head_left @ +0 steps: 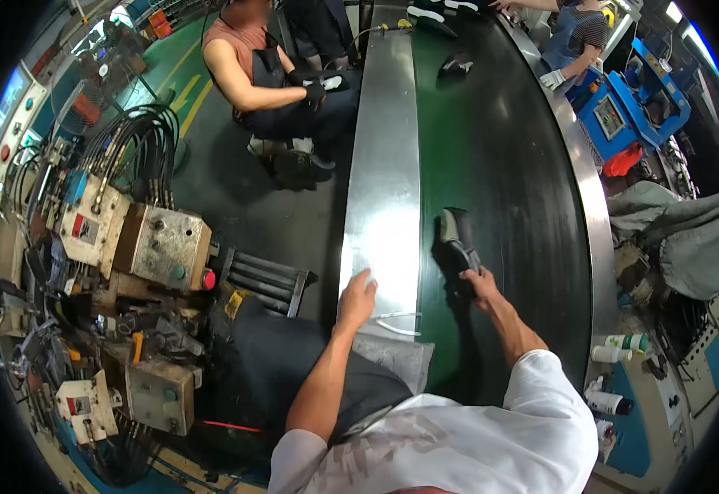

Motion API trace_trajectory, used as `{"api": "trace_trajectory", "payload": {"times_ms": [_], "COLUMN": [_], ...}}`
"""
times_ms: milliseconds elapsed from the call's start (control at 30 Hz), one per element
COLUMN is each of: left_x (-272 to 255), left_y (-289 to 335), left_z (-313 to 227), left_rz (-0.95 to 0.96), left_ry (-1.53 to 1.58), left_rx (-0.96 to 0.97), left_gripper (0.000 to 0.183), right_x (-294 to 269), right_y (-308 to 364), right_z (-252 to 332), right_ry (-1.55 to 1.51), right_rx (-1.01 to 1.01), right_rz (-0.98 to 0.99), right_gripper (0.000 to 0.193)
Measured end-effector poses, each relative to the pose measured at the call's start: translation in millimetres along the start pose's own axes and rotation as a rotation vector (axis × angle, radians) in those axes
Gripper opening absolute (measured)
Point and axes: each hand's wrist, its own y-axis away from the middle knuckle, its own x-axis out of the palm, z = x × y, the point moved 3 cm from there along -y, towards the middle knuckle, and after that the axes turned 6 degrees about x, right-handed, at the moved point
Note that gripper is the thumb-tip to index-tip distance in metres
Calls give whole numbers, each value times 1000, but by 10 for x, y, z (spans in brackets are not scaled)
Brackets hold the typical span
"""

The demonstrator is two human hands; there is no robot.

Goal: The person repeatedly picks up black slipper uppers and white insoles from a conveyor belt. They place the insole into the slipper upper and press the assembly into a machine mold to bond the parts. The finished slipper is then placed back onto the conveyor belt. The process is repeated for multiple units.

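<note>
My right hand (482, 285) grips the near end of a dark shoe (457, 237) over the conveyor belt. The shoe's far end shows a pale grey-green patch, and its shadow falls on the belt beside it. To the left, my left hand (357, 300) hovers over the shiny metal ledge (382, 189) along the belt. Its fingers are loosely bent and apart, and I see nothing in them. Near that hand, a thin white strip (398, 326) lies across the ledge, beside a grey sheet (401, 358).
The dark conveyor belt (516, 165) runs away from me, carrying another dark shoe (456, 65) and several shoes at its far end. Machinery with hoses (162, 243) stands left. One person sits beyond it; another stands right of the belt. Bottles (611, 354) and grey cloth (693, 247) are at right.
</note>
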Motion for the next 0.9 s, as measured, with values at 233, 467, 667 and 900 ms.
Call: {"api": "trace_trajectory", "payload": {"times_ms": [233,467,667,900], "left_x": [-989,-2222,-2216,-2516], "left_y": [385,1641,2321,2665], "left_z": [-93,191,689,534], "left_rz": [-260,-931,-935,-1162], "left_ry": [1501,1524,1593,1016], "left_rx": [-267,-147,198,95], "left_gripper": [71,65,71,59], "right_x": [1924,3343,3892,3794], "right_y": [1975,2690,3174,3016], "right_z": [105,-76,-530,-686], "right_ry": [728,297,352,473], "right_rx": [-559,31,408,-35], "right_rz": [345,867,1114,1065], "right_gripper": [77,85,82,74]}}
